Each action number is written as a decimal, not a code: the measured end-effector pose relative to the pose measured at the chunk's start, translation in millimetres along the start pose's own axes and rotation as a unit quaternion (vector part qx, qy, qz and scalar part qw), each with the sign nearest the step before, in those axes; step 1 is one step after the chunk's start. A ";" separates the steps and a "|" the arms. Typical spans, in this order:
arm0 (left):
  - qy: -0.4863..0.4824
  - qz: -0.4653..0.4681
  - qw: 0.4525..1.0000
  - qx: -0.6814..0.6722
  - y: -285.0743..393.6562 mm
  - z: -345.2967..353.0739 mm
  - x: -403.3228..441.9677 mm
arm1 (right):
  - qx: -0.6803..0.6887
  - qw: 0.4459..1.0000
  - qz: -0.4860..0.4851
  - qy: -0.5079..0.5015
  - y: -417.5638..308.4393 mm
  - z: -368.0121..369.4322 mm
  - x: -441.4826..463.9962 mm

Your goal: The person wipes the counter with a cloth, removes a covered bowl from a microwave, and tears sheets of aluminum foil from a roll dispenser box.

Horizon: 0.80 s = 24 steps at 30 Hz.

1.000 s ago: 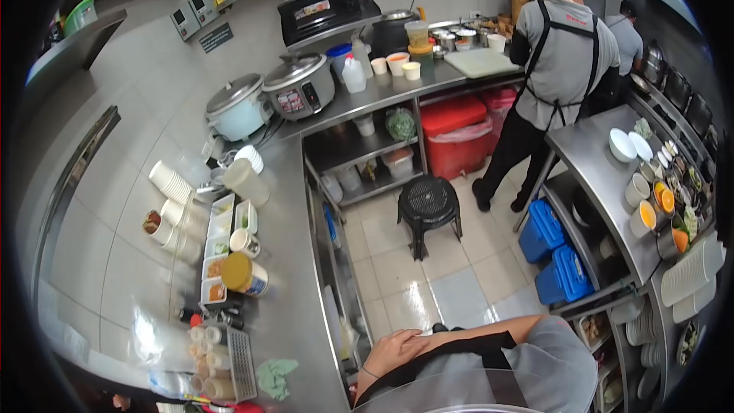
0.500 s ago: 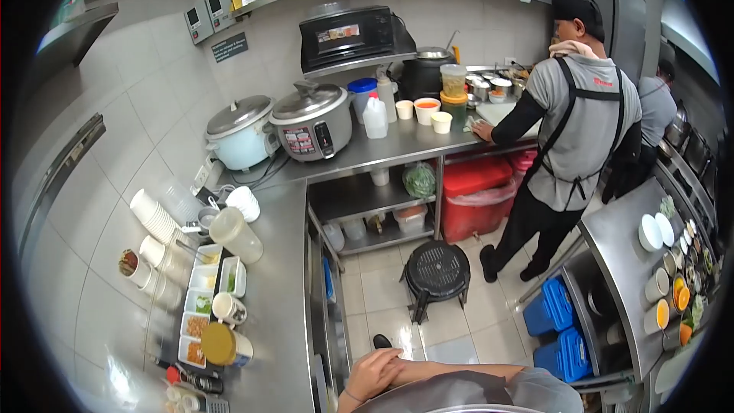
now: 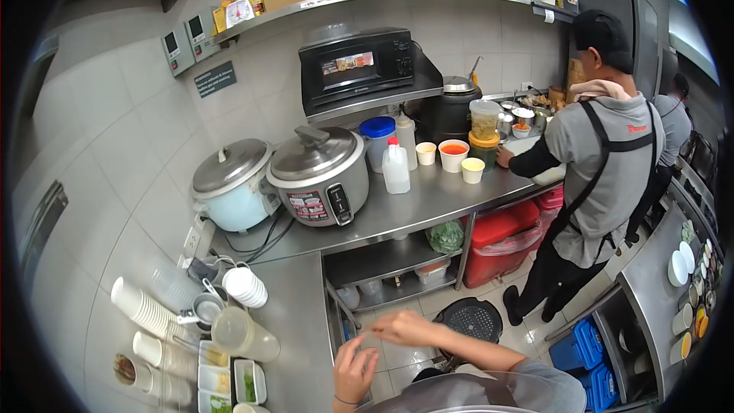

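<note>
My left hand is raised at the bottom centre, palm side partly showing, with its fingers apart and slightly bent. A thin dark band circles its wrist. My right hand reaches across from the right, its fingers loosely stretched towards the fingertips of my left hand. I see no object in either hand. Both are in the air beside the steel counter, in front of the black stool.
Two rice cookers stand at the counter corner, below a black microwave. Cups and food trays line the left counter. A co-worker stands at the back right, one hand near the tubs. Blue bins are under the right table.
My hands, earlier resting one over the other, have come apart and risen. The view has turned towards the rice cookers. The co-worker's hand reaches onto the back counter.
</note>
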<state>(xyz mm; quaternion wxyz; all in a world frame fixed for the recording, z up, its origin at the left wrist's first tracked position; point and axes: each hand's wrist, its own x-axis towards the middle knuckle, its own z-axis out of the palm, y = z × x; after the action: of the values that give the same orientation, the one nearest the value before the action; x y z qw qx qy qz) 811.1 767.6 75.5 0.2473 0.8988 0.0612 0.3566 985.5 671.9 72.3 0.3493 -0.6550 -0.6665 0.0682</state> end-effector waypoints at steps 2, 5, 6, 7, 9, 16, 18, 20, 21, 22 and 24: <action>-0.023 0.032 0.999 -0.011 -10.3 10.8 30.3 | -0.008 0.996 0.042 0.072 36.0 -30.8 29.3; -0.055 0.071 0.995 -0.030 -40.0 28.0 66.7 | -0.015 0.981 0.055 0.186 103.4 -92.0 83.9; -0.051 0.067 0.996 -0.025 -50.1 30.9 80.6 | -0.011 0.968 0.054 0.245 129.9 -112.6 103.5; -0.046 0.063 0.997 -0.021 -59.8 34.6 93.9 | -0.022 0.956 0.034 0.290 160.9 -135.0 124.1; -0.030 0.048 0.998 -0.012 -82.6 41.3 120.2 | -0.003 0.938 0.092 0.334 203.2 -188.6 162.5; 0.002 0.005 0.999 0.048 -135.7 60.5 246.5 | -0.158 0.826 0.083 0.534 459.7 -365.8 294.7; 0.007 0.004 0.997 0.080 -144.5 62.8 275.4 | -0.201 0.809 0.160 0.529 507.4 -407.3 316.4; 0.015 0.006 0.995 0.100 -163.4 65.2 295.0 | -0.214 0.808 0.232 0.498 539.9 -433.8 329.9; 0.019 0.002 0.993 0.114 -171.7 65.2 300.3 | -0.216 0.806 0.270 0.481 545.7 -444.2 333.5; 0.017 0.018 0.992 0.124 -174.9 57.3 303.5 | -0.216 0.805 0.271 0.482 542.2 -453.2 337.0; 0.029 0.017 0.989 0.144 -180.3 52.1 317.0 | -0.258 0.821 0.360 0.361 535.4 -466.2 346.4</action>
<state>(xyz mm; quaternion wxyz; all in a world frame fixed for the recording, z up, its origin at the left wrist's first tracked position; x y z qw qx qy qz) 1092.1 994.4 148.7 0.1069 0.9153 0.1036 0.3743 1721.7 891.0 257.1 0.3334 -0.8923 -0.2030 -0.2269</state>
